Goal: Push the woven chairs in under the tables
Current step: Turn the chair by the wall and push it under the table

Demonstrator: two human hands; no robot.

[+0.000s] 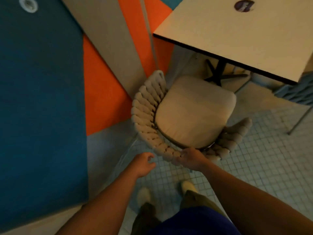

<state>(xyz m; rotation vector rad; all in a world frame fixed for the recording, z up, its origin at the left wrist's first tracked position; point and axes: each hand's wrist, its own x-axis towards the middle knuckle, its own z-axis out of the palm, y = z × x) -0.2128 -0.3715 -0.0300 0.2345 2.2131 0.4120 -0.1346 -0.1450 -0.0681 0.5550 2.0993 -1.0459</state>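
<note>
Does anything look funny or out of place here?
Only the woven chair: it stands pulled out from the table, its cushion fully in the open instead of tucked under. The right hand grips its back rim; the left hand hovers beside it. Nothing looks spilled or broken.

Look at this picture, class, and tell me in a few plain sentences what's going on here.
A person stands on the tiled floor behind a woven chair. Their right hand grips the top rim of its curved back; the left hand hangs beside the rim, fingers loosely curled, holding nothing. The chair faces a square table, but its seat cushion lies almost wholly out from under the tabletop, so it is not yet pushed in.
</note>
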